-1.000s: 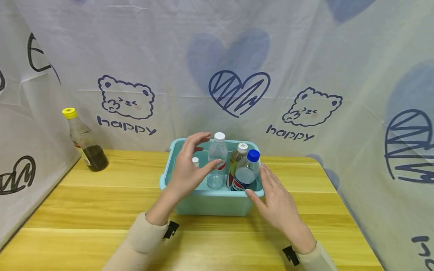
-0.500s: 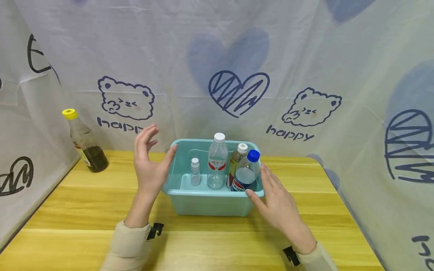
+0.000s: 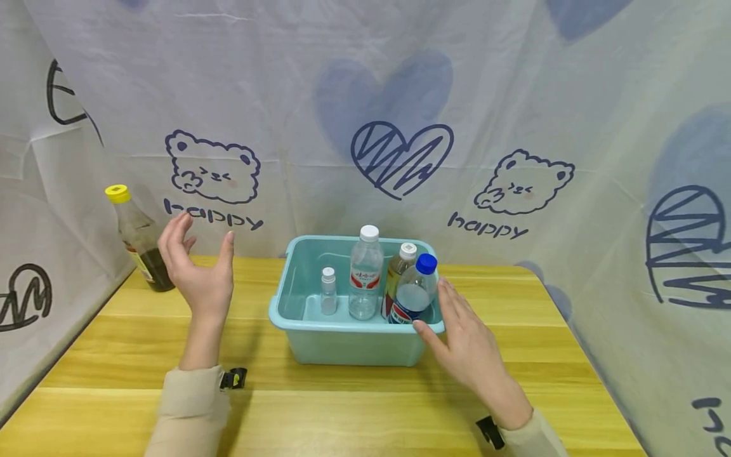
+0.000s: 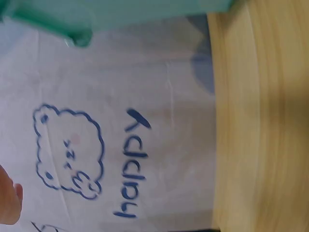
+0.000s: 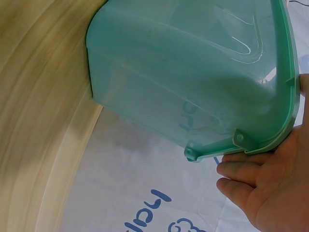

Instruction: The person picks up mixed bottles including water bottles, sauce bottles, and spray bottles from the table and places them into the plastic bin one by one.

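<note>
My left hand [image 3: 200,273] is raised over the table's left side with fingers and thumb spread apart and nothing between them. Just behind it, a glass bottle of dark liquid with a yellow cap [image 3: 118,193] stands partly hidden by the fingers. At the light-blue plastic bin [image 3: 354,346], my right hand [image 3: 465,339] rests on the right front corner with its fingers extended along the rim. Inside the bin are a tiny clear bottle [image 3: 328,293], a tall clear bottle [image 3: 366,270], a white-capped bottle with a yellow-green label [image 3: 394,276] and a blue-capped Pepsi bottle [image 3: 412,298].
The bin stands on a wooden table [image 3: 354,419], near its back edge. A white curtain [image 3: 308,184] printed with bears and hearts hangs behind and on both sides. Table surface extends left and right of the bin.
My left hand has moved left, from above the bin to in front of the yellow-capped bottle, uncovering the tiny bottle. My right hand stays on the bin's corner.
</note>
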Demonstrator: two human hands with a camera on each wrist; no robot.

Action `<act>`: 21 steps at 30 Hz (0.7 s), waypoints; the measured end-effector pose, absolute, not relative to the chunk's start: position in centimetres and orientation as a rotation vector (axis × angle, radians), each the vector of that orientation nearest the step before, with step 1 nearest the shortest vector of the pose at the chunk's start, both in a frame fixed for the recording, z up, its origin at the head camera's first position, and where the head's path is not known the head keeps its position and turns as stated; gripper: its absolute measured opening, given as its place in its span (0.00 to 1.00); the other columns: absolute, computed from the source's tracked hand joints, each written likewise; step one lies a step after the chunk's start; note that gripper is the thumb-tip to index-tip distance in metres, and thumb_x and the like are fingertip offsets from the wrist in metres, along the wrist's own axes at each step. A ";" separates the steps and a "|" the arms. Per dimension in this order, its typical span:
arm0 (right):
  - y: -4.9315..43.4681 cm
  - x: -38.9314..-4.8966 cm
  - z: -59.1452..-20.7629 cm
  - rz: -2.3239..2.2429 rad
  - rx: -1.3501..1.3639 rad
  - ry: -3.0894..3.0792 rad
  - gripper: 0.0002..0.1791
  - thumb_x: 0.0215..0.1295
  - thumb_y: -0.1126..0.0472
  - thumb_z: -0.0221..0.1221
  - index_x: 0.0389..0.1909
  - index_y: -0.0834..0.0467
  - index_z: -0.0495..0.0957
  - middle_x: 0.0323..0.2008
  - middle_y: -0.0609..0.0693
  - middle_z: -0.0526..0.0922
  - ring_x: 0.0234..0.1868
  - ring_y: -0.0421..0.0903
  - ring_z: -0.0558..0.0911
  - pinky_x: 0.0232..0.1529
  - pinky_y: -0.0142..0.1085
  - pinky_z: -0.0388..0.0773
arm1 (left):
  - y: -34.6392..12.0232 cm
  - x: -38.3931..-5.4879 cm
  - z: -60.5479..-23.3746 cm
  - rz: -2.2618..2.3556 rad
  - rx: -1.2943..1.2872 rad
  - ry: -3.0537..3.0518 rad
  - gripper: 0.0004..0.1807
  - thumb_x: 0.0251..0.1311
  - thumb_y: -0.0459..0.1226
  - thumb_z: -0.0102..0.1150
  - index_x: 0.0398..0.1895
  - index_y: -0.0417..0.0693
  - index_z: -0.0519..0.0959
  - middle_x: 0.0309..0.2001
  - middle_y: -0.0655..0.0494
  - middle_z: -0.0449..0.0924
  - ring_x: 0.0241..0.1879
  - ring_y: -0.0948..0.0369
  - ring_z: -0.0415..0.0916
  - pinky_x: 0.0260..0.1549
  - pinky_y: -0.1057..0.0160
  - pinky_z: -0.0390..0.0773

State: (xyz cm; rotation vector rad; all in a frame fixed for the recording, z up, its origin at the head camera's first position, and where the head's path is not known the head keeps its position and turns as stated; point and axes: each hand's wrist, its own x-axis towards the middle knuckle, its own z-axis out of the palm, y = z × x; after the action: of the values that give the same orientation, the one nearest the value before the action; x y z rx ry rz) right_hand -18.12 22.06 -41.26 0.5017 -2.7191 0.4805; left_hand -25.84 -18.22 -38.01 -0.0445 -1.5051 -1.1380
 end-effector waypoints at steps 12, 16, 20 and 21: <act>22.1 -18.2 -41.3 0.477 0.507 -2.708 0.48 0.78 0.36 0.50 0.81 0.67 0.50 0.81 0.63 0.54 0.78 0.63 0.61 0.76 0.56 0.61 | -23.4 -27.8 -38.6 -1.227 0.235 -1.527 0.33 0.64 0.33 0.70 0.71 0.42 0.70 0.71 0.56 0.66 0.70 0.67 0.63 0.68 0.69 0.63; 22.1 -18.2 -41.4 0.477 0.507 -2.708 0.48 0.78 0.36 0.50 0.81 0.67 0.50 0.81 0.62 0.54 0.78 0.63 0.61 0.76 0.57 0.62 | -24.7 -28.0 -38.8 -1.250 0.300 -1.534 0.35 0.65 0.35 0.70 0.73 0.40 0.68 0.73 0.54 0.64 0.72 0.67 0.60 0.70 0.72 0.60; 22.1 -18.1 -41.4 0.478 0.500 -2.715 0.48 0.78 0.36 0.50 0.81 0.67 0.50 0.81 0.62 0.53 0.78 0.63 0.61 0.76 0.57 0.61 | -26.6 -28.7 -39.5 -1.255 0.352 -1.569 0.38 0.65 0.37 0.70 0.76 0.43 0.65 0.75 0.56 0.61 0.74 0.69 0.56 0.73 0.76 0.52; 22.1 -18.1 -41.4 0.478 0.499 -2.716 0.48 0.78 0.36 0.50 0.81 0.67 0.50 0.81 0.62 0.53 0.78 0.63 0.61 0.76 0.56 0.61 | -27.1 -28.9 -39.6 -1.256 0.364 -1.581 0.39 0.65 0.38 0.70 0.77 0.44 0.65 0.76 0.57 0.60 0.75 0.69 0.55 0.73 0.77 0.50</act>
State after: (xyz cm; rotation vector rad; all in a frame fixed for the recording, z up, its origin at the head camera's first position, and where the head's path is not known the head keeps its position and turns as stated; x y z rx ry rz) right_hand -18.13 22.10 -41.39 0.4991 -2.7165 0.4781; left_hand -28.95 -27.09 -39.60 0.3638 -1.5809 -1.2562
